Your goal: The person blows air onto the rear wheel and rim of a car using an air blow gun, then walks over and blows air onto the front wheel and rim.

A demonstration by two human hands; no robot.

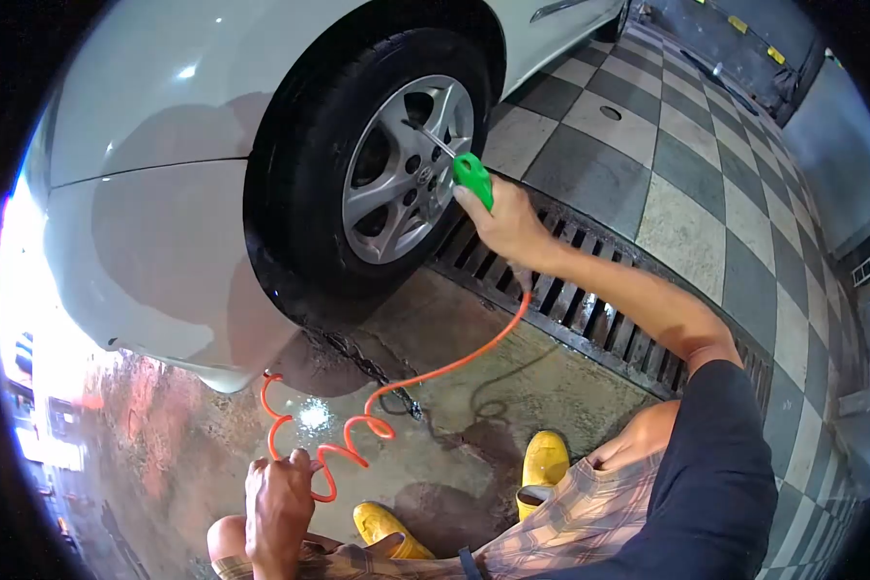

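My right hand (504, 224) is closed around a green air blow gun (472, 180). Its thin metal nozzle points at the silver alloy wheel (369, 200), in front of the spokes. From the gun's lower end an orange coiled air hose (454, 365) runs down and left in loops. My left hand (278, 498), low in the view, is curled shut at the hose's coils beside my knee; the fingers partly hide the hose there. The black tyre (304, 179) surrounds the wheel, under the white car's fender (159, 213).
A slotted metal drain grate (589, 290) crosses the floor beside the tyre. Wet concrete (435, 319) lies under the hose, and checkered tiles (681, 222) stretch beyond the grate. My yellow boots (546, 459) stand close below the hose. A dark chain-like strip (357, 358) lies near the tyre.
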